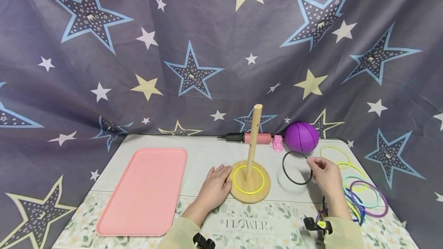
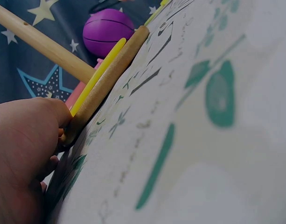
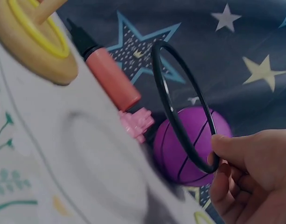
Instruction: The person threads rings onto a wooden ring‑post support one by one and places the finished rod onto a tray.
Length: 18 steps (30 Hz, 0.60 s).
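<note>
My right hand [image 1: 326, 175] pinches a black ring [image 1: 284, 168] between thumb and fingertips. The ring is held up off the table, tilted, and overlaps the purple ball [image 3: 189, 144] in the right wrist view. A wooden stand has an upright peg [image 1: 254, 137] on a round base [image 1: 238, 195]. Around the peg's foot, a yellow ring [image 1: 263, 181] lies on the base. My left hand [image 1: 215, 185] rests at the base's left edge and touches it, its fingers fairly straight. From the left wrist view, the left hand [image 2: 26, 144] sits against the rim of the base [image 2: 105, 84].
Several loose rings, including a purple ring [image 1: 385, 206], lie overlapping at the right. A pink tray [image 1: 142, 191] is on the left. Along the back lie a red pump [image 1: 261, 138] and a small pink toy [image 1: 277, 143], near a star-patterned curtain [image 1: 207, 22].
</note>
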Tool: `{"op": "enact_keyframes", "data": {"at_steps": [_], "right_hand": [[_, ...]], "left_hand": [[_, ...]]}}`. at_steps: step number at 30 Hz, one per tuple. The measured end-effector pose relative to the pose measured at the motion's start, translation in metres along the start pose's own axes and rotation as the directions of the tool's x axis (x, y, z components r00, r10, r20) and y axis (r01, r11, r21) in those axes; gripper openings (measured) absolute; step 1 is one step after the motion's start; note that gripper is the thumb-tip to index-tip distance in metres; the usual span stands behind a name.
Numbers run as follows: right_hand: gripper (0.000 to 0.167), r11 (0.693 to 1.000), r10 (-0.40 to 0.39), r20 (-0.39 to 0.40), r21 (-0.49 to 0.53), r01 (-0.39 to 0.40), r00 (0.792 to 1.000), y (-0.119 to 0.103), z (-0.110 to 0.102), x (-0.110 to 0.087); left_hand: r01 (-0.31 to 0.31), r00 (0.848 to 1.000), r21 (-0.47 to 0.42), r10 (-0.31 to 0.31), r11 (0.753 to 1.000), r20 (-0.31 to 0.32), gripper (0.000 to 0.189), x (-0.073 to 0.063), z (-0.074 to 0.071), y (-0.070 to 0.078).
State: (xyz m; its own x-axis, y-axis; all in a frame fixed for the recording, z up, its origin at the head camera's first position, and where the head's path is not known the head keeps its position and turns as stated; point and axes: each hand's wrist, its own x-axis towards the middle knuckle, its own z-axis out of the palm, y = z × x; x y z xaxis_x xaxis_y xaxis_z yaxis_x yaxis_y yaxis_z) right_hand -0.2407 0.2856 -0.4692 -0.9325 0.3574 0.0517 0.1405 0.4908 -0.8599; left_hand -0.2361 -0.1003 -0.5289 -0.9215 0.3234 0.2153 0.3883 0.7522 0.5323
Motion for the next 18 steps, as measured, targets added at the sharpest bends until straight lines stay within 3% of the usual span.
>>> {"op": "enact_keyframes", "data": {"at_steps": [18], "right_hand": [[0.036, 0.981, -0.135, -0.06, 0.132, 0.142, 0.989, -0.064, -0.019, -0.015]], "left_hand": [[-0.002, 1.0, 0.006, 0.002, 1.0, -0.006, 0.052, 0.0, 0.001, 0.0]]}}
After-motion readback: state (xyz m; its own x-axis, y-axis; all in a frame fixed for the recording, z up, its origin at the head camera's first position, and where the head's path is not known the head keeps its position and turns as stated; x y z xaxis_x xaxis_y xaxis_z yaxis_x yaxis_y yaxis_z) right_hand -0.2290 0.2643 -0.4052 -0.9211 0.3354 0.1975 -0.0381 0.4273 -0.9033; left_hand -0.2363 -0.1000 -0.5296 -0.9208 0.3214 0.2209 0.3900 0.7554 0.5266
